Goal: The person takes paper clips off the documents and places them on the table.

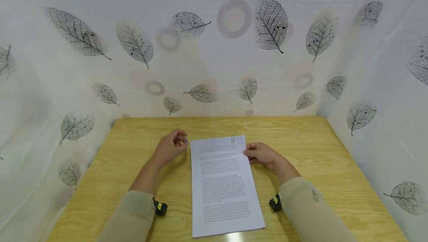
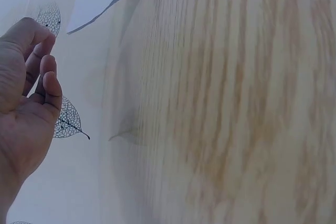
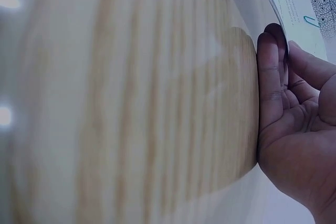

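A stack of printed paper sheets lies in front of me, with a green paper clip on its top edge near the right corner. My right hand pinches the stack's upper right edge, thumb on top and fingers beneath. In the right wrist view, the same right hand has its fingers under the sheets. Just off the stack's upper left corner, my left hand pinches a small purple thing between thumb and fingers. That thing is hidden in the left wrist view, where the left hand shows curled fingers.
The wooden table extends around the paper on every side. A pale curtain with a leaf print hangs behind it and along both sides. Black wrist cameras sit on both wrists, the left camera close to the stack's lower left side.
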### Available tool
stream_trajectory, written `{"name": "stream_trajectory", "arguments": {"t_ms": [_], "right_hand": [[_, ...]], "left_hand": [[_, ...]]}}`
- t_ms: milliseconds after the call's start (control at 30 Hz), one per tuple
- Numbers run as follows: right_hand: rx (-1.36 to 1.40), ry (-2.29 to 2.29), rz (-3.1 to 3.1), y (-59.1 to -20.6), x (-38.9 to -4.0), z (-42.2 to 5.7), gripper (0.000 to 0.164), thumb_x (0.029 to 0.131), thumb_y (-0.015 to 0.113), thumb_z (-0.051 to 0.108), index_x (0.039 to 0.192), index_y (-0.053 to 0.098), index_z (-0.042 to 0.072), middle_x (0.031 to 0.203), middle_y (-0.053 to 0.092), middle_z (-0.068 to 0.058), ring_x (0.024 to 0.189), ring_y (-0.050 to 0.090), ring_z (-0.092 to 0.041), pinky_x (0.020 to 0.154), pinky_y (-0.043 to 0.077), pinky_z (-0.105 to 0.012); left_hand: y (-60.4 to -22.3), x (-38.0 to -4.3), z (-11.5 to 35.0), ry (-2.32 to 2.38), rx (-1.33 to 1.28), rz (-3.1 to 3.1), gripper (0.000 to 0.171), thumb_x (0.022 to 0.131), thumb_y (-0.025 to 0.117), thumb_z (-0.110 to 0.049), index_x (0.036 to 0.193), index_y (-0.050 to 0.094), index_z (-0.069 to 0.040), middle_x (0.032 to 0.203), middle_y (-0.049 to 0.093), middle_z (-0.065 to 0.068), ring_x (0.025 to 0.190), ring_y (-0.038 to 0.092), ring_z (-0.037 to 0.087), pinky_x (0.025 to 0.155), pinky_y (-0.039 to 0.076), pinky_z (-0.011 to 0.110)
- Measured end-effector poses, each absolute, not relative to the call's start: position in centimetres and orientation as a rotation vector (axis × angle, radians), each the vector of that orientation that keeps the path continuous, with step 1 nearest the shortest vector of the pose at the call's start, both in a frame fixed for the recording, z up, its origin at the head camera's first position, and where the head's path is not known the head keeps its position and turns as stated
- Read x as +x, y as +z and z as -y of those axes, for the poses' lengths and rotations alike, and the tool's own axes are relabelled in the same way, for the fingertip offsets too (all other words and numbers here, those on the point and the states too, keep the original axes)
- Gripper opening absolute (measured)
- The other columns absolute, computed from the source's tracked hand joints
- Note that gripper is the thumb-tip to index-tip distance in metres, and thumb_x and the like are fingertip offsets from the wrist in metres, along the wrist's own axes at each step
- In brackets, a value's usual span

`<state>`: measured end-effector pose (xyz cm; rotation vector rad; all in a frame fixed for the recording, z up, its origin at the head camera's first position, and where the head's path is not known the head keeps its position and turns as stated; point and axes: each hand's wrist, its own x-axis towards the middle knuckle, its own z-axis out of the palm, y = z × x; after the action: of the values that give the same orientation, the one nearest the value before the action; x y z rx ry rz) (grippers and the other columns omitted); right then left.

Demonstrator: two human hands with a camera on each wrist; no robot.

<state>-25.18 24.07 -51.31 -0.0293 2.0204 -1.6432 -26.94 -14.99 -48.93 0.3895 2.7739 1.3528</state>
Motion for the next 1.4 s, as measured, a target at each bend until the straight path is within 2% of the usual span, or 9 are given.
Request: {"name": "stream_trajectory", "arguments": {"t_ms": [533, 933, 1200, 1400], "right_hand": [[-0.026, -1.66, -2.002, -51.6, -25.3, -24.2, 0.012, 0.111, 0.06, 0.011, 0.104, 0.063, 0.002, 0.101, 0.074, -0.003, 0.09, 0.069, -0.015, 0.078, 0.063, -0.025], [-0.028, -1.652, -2.005, -51.9, -25.4, -24.3, 0.012, 0.111, 0.06, 0.012, 0.105, 0.063, 0.002, 0.103, 0.075, -0.004, 0.091, 0.069, -0.015, 0.079, 0.064, -0.026], [-0.004, -1.632, -2.019, -52.0, -25.5, -24.4, 0.013, 0.111, 0.061, 0.013, 0.108, 0.066, 0.001, 0.101, 0.074, -0.003, 0.091, 0.069, -0.015, 0.079, 0.063, -0.026], [-0.007, -1.633, -2.02, -52.0, -25.6, -24.3, 0.013, 0.11, 0.061, 0.013, 0.109, 0.067, 0.001, 0.101, 0.075, -0.003, 0.09, 0.069, -0.016, 0.079, 0.064, -0.027]], "left_hand": [[-48.9, -27.0, 18.0, 1.3, 0.323, -2.805, 0.037, 0.103, 0.073, -0.015, 0.137, 0.062, -0.004, 0.118, 0.075, 0.011, 0.101, 0.067, 0.02, 0.087, 0.055, 0.023], [-49.2, -27.8, 20.0, 1.182, 0.221, -2.809, 0.038, 0.105, 0.072, -0.027, 0.139, 0.066, -0.011, 0.136, 0.071, 0.012, 0.129, 0.061, 0.037, 0.108, 0.053, 0.057], [-50.2, -28.6, 21.5, 1.142, 0.171, -2.778, 0.041, 0.106, 0.072, -0.03, 0.144, 0.066, -0.014, 0.148, 0.065, 0.014, 0.14, 0.057, 0.041, 0.114, 0.052, 0.061], [-50.8, -29.3, 22.2, 1.17, 0.162, -2.787, 0.041, 0.106, 0.072, -0.03, 0.143, 0.067, -0.013, 0.143, 0.068, 0.016, 0.132, 0.06, 0.039, 0.111, 0.052, 0.058]]}}
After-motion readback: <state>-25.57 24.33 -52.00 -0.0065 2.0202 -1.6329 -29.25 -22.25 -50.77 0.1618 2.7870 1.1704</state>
